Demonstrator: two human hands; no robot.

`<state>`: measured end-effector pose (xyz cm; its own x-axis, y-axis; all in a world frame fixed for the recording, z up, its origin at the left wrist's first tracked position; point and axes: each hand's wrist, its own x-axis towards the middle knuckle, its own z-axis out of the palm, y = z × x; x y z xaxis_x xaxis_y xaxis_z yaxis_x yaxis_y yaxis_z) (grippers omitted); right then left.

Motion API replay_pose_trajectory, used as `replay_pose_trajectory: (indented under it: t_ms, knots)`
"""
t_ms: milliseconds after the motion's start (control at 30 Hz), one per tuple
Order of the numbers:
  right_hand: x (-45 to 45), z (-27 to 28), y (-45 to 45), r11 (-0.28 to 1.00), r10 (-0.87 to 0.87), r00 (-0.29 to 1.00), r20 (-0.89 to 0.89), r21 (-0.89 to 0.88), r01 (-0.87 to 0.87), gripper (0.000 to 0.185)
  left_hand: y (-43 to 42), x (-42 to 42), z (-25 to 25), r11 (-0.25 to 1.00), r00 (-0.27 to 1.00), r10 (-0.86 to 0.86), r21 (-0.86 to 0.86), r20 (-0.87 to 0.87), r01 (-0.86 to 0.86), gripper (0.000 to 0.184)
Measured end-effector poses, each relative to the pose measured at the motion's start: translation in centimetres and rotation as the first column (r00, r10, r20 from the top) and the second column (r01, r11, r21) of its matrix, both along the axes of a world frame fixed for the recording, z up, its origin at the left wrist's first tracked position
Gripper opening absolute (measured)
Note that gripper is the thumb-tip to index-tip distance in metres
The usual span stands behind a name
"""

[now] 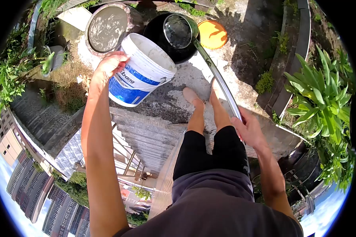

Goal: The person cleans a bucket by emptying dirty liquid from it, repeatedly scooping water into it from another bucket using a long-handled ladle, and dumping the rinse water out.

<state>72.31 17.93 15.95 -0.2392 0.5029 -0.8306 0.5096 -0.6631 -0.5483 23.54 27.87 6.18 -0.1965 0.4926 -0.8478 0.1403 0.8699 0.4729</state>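
My left hand (112, 63) grips the rim of a white and blue plastic bucket (140, 81), which is tilted, its mouth toward the upper right. Pale residue coats the inside of this bucket. In my right hand (249, 128) is the end of a long, shiny metal handle belonging to a dipper (222, 81). The dipper's round bowl is over or in a dark tub (156, 32) and looks to hold dark liquid; how deep it sits I cannot tell. The tilted bucket partly overlaps the tub's near left side.
A bucket (136, 19) full of greyish liquid stands at the upper left. An orange disc (213, 34), perhaps a lid, lies right of the tub. Leafy plants (322, 98) crowd the right side beyond a low concrete edge (283, 85). Below left, the ground drops toward distant buildings.
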Motion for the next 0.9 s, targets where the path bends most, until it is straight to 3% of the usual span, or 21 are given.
replay_pose_trajectory:
  t_ms: [33, 67, 133, 200, 267, 300, 333, 400, 433, 533, 633, 733, 800, 833, 900]
  knots:
    - [0.1, 0.4, -0.4, 0.998, 0.058, 0.995, 0.077, 0.036, -0.061, 0.037, 1.5, 0.5, -0.1, 0.996, 0.996, 0.088, 0.020, -0.020, -0.088, 0.007]
    - [0.2, 0.5, -0.9, 0.998, 0.043, 0.996, 0.081, 0.034, -0.045, 0.037, 3.2, -2.1, -2.8, 0.998, 0.980, -0.061, -0.019, 0.187, 0.066, 0.009]
    - [0.1, 0.6, -1.5, 0.973, 0.127, 0.986, 0.108, 0.181, -0.146, 0.040, 6.1, -0.9, -2.7, 0.993, 0.993, -0.035, -0.104, 0.116, 0.048, 0.009]
    - [-0.5, 0.7, -1.5, 0.961, 0.099, 0.992, 0.083, 0.250, -0.117, 0.042, 8.1, 0.2, -3.2, 0.989, 0.994, -0.078, -0.120, 0.080, 0.087, 0.013]
    - [-0.5, 0.2, -1.2, 0.928, 0.100, 0.995, 0.017, 0.359, -0.099, 0.044, 10.2, 0.4, -4.1, 0.973, 0.976, -0.099, -0.188, 0.193, 0.136, 0.014]
    - [-0.6, 0.5, -0.8, 0.942, 0.111, 0.994, 0.012, 0.319, -0.109, 0.050, 10.7, 0.4, -4.3, 0.971, 0.973, -0.072, -0.209, 0.220, 0.119, 0.012]
    - [-0.4, 0.5, -0.9, 0.947, 0.090, 0.996, 0.011, 0.308, -0.089, 0.050, 11.0, 0.6, -4.7, 0.965, 0.971, -0.090, -0.220, 0.221, 0.140, 0.012]
    - [0.0, 0.2, -0.8, 0.934, 0.089, 0.996, 0.014, 0.346, -0.089, 0.053, 12.1, 1.3, -5.1, 0.963, 0.997, -0.077, -0.256, 0.023, 0.080, 0.011]
    - [0.3, 0.0, -0.8, 0.930, 0.085, 0.996, 0.016, 0.357, -0.085, 0.054, 12.4, 0.4, -5.4, 0.952, 0.993, -0.075, -0.290, 0.093, 0.099, 0.011]
    - [1.0, -1.0, -1.3, 0.876, 0.068, 0.997, 0.041, 0.475, -0.079, 0.056, 12.1, 0.5, -4.7, 0.958, 0.999, -0.029, -0.283, 0.043, 0.040, 0.011]
    - [1.7, -1.6, -0.5, 0.922, 0.071, 0.997, -0.017, 0.382, -0.059, 0.058, 10.4, -0.2, -4.2, 0.969, 0.998, 0.045, -0.243, 0.054, -0.031, 0.008]
    - [1.5, -2.2, 1.2, 0.936, 0.092, 0.996, 0.020, 0.339, -0.094, 0.049, 6.6, -0.7, -2.4, 0.971, 0.985, 0.158, -0.194, 0.072, -0.141, 0.008]
    - [1.0, -4.6, 1.5, 0.907, 0.151, 0.970, 0.189, 0.365, -0.212, 0.034, 2.8, -2.0, -1.8, 0.975, 0.974, 0.198, -0.121, 0.107, -0.185, 0.009]
    - [0.6, -6.2, 2.0, 0.903, 0.160, 0.969, 0.189, 0.369, -0.221, 0.034, 0.7, -2.4, -1.4, 0.965, 0.958, 0.252, -0.105, 0.136, -0.239, 0.009]
    - [-0.7, -9.3, 3.0, 0.808, 0.237, 0.913, 0.332, 0.455, -0.375, 0.023, -3.8, -3.0, -1.0, 0.951, 0.936, 0.310, -0.071, 0.169, -0.302, 0.009]
